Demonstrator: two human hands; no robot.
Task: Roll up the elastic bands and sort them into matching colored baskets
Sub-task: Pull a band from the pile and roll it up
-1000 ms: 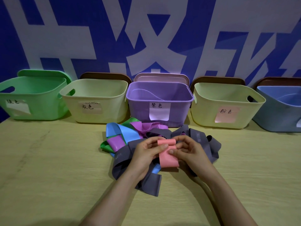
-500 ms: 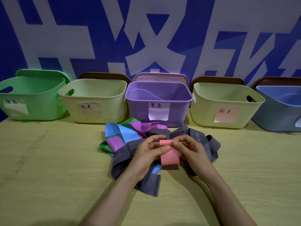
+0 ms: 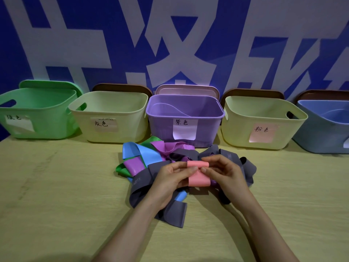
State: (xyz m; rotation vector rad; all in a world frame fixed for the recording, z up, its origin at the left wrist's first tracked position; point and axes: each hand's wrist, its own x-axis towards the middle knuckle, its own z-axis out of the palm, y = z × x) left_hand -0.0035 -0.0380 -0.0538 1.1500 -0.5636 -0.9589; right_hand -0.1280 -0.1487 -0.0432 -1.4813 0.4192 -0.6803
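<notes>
I pinch the pink band (image 3: pixel 198 173), its top end rolled, between my left hand (image 3: pixel 171 177) and right hand (image 3: pixel 224 172), over the band pile (image 3: pixel 151 167) mid-worktop (image 3: pixel 56 186), before the purple basket (image 3: pixel 186 120).

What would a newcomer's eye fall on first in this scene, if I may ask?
The pink band, partly rolled at its top, stands out at the centre, pinched between the left hand and the right hand. Beneath them a tangled pile of bands in grey, blue, purple and green lies on the table. Behind it, a row of baskets lines the blue-and-white wall.
</notes>
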